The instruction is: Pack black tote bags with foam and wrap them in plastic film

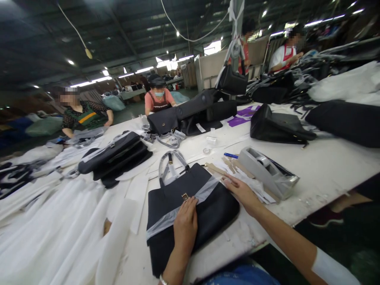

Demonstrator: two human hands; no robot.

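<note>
A black handbag (216,204) lies on the table in front of me, its handle wrapped in clear film. A translucent white strip (166,219) runs slantwise across its flap, just below the gold clasp (185,196). My left hand (185,221) rests flat on the bag and strip beside the clasp, fingers stretched out. At the bag's upper right edge, near the strip's end, is my right hand (242,192), its fingers extended and slightly apart; nothing shows in it. A grey tape dispenser (261,170) stands just beyond that hand.
Paper strips (258,186) and a blue pen (230,155) lie by the dispenser. More black bags (118,154) are at the left, back and right. White sheets (65,233) cover the left side. Several co-workers (160,99) are around the table's far side.
</note>
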